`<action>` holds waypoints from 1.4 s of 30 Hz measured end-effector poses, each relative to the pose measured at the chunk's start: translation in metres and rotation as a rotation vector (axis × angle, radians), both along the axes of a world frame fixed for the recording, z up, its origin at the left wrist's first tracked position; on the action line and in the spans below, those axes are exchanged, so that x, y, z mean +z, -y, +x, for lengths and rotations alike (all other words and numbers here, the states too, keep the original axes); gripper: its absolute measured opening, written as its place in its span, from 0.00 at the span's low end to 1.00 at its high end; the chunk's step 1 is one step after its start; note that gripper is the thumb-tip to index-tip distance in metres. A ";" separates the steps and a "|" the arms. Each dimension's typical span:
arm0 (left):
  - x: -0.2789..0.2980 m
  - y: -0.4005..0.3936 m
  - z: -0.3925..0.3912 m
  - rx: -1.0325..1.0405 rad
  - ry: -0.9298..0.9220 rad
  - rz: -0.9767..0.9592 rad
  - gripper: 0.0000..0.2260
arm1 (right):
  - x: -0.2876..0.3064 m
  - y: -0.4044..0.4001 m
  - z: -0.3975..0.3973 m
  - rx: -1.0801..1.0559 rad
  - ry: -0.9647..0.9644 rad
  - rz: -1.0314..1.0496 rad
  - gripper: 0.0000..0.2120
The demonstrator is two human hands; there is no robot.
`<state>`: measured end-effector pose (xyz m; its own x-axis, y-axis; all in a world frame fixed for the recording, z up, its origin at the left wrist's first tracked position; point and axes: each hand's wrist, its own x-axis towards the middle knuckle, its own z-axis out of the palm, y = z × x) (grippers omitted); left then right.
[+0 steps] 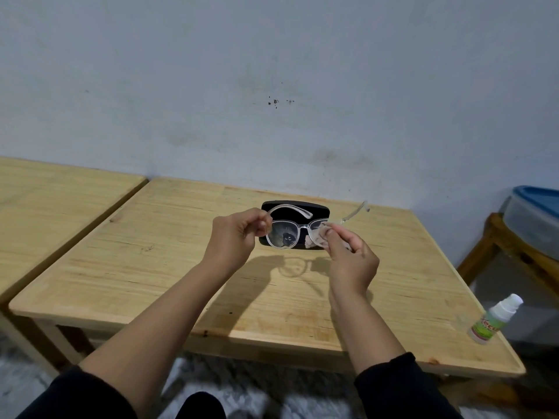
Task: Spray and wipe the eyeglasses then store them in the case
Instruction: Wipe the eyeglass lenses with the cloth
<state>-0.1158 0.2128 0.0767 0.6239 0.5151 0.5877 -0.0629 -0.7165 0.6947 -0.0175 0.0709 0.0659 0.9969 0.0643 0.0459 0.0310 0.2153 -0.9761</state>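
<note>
Clear-framed eyeglasses are held up above the wooden table, temples unfolded and pointing away from me. My left hand pinches the frame at its left end. My right hand presses a small pale cloth against the right lens. Behind the glasses a black case lies on the table, partly hidden by them. I cannot tell whether the case is open. A small spray bottle with a white pump and green label stands near the table's front right corner.
A second wooden table adjoins on the left. At the right, a blue-lidded plastic container rests on a wooden stand. A pale wall runs directly behind the table. A patterned rug covers the floor below.
</note>
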 end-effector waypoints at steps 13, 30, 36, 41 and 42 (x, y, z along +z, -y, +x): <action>-0.007 0.006 0.004 -0.036 0.053 -0.003 0.11 | 0.013 0.001 0.003 0.317 -0.054 0.004 0.07; -0.010 0.011 0.002 -0.068 0.033 0.002 0.17 | 0.012 -0.005 -0.010 -0.055 -0.066 0.198 0.12; -0.004 0.008 -0.001 -0.031 0.052 0.006 0.17 | 0.014 -0.001 -0.006 0.194 -0.004 0.064 0.13; 0.002 -0.005 -0.005 0.009 0.040 -0.019 0.14 | 0.015 0.016 0.008 0.562 -0.007 -0.159 0.09; 0.002 -0.007 -0.007 0.010 0.036 -0.029 0.15 | 0.018 0.018 0.011 0.608 0.023 -0.215 0.08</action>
